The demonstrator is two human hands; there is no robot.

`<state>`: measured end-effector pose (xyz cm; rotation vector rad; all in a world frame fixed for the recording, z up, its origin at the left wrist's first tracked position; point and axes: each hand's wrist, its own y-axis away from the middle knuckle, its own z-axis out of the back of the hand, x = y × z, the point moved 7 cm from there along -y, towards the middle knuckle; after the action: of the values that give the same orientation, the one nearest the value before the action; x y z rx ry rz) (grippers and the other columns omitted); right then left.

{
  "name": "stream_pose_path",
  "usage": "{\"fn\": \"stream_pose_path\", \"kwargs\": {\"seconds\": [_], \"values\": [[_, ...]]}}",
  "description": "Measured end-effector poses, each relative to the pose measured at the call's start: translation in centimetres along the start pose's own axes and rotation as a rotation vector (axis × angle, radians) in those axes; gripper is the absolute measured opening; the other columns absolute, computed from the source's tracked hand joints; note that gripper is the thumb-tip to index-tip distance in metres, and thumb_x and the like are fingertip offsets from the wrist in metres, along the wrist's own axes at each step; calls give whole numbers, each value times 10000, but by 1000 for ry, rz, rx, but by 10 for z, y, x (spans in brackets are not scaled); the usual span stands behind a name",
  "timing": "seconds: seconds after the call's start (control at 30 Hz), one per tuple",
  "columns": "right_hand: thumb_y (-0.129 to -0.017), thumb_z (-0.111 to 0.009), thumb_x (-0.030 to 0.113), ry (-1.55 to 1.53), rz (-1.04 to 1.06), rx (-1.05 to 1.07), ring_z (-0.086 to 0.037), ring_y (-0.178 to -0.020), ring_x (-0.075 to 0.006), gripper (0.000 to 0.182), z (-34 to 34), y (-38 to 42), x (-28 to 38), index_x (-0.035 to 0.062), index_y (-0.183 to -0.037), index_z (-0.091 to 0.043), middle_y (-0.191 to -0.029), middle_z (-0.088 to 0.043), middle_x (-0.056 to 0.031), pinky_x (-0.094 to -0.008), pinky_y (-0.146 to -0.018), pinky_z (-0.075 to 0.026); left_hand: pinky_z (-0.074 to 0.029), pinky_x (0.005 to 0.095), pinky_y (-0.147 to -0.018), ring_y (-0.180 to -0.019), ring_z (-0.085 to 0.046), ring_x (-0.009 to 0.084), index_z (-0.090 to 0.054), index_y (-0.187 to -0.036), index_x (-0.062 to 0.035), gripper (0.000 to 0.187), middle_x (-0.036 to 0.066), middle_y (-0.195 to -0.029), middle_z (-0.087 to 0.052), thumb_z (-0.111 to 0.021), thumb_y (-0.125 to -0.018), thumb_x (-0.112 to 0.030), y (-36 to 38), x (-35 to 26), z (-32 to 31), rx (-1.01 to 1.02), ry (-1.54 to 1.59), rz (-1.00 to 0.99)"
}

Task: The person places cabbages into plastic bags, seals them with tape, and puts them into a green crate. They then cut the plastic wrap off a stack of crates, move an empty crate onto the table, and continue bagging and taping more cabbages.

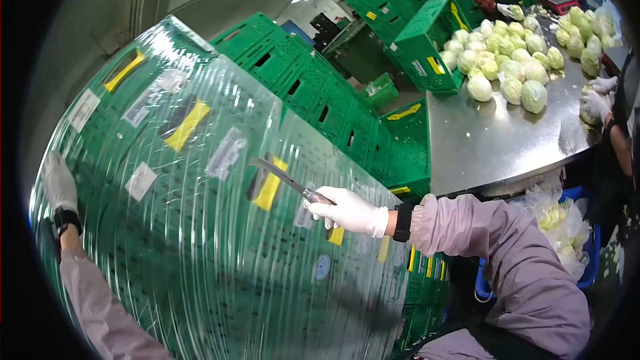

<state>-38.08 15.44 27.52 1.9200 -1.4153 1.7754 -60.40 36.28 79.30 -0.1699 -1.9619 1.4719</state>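
Gripping a knife by its handle, presumably to free the blade, in a curled right hand before film-wrapped crates — resting a flattened, empty-looking left hand against them, perhaps for steadiness.

Wrap film is clear plastic, glossy, pulled into fine ridges. Crates are hard moulded plastic, perforated, semi-matt. Knife has a smooth metal blade, dull sheen. Gloves look thin, smooth, rubbery. Sleeves are matt cloth, wrinkled. Tabletop is smooth metal, shiny. Label looks papery. Bag is thin, crinkled see-through plastic.
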Motion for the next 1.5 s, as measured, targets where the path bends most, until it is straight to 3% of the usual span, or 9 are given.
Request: {"fn": "stream_pose_path", "kwargs": {"seconds": [0.2,0.3,0.43,0.53,0.63,0.83,0.87,1.03,1.5], "values": [[-907,-572,328,-133,-257,-195,-528,-602,-77,281,79,57,-98,65,-999,-543,-806,-569,4,-228,-536,-431,-354,395,-1011,-1257,-419,368,-345,-1397,-35,521,231,-1378,-413,-323,-987,-356,19,26,-27,183,88,159],[-896,-588,300,-178,-466,-353,-532,-587,-85,266,153,112,-169,69,-1018,-541,-793,-567,-3,-227,-518,-430,-408,390,-902,-1035,-554,356,-504,-1189,-18,448,208,-1129,-583,-390,-973,-394,21,42,-44,84,211,55],[-888,-590,248,-202,-505,-549,-516,-537,-91,203,240,160,-195,62,-943,-530,-743,-556,-12,-228,-467,-418,-423,404,-801,-854,-555,344,-506,-1009,-34,413,175,-921,-590,-421,-955,-435,28,-12,-3,47,87,85],[-892,-586,238,17,-434,-676,-486,-497,-85,190,286,171,-172,61,-909,-518,-711,-536,-5,-228,-459,-402,-424,416,-743,-765,-550,351,-499,-930,-46,417,171,-804,-574,-445,-933,-460,32,-26,-5,233,232,258],[-894,-567,190,-36,-230,-557,-467,-556,-66,148,257,147,-118,51,-921,-522,-731,-504,15,-223,-510,-409,-437,419,-755,-812,-566,383,-550,-951,-64,400,187,-842,-596,-447,-920,-449,32,-33,-6,276,260,237],[-843,-615,161,415,38,-102,-483,-644,-89,256,126,113,-59,40,-1057,-541,-714,-490,-22,-264,-589,-422,-442,436,-790,-909,-591,390,-565,-943,-96,438,181,-920,-637,-498,-849,-518,43,-63,33,299,148,350],[-836,-625,178,394,-99,-18,-514,-651,-134,295,110,111,-61,49,-1088,-541,-710,-515,-60,-290,-604,-438,-442,436,-794,-914,-592,390,-568,-952,-102,437,179,-923,-638,-498,-848,-521,45,-69,40,298,136,352],[-839,-625,240,363,17,24,-614,-901,-349,369,52,110,-93,51,-1143,-536,-992,-624,-159,-373,-762,-486,-439,424,-813,-918,-595,378,-568,-969,-111,434,170,-931,-641,-495,-853,-523,49,-71,42,310,75,317],[-841,-616,244,408,-125,63,-603,-927,-341,372,11,158,-167,64,-1155,-531,-1046,-610,-141,-378,-782,-489,-435,404,-807,-874,-593,329,-583,-987,-94,451,152,-913,-632,-484,-882,-521,46,-68,30,320,85,274]]}}
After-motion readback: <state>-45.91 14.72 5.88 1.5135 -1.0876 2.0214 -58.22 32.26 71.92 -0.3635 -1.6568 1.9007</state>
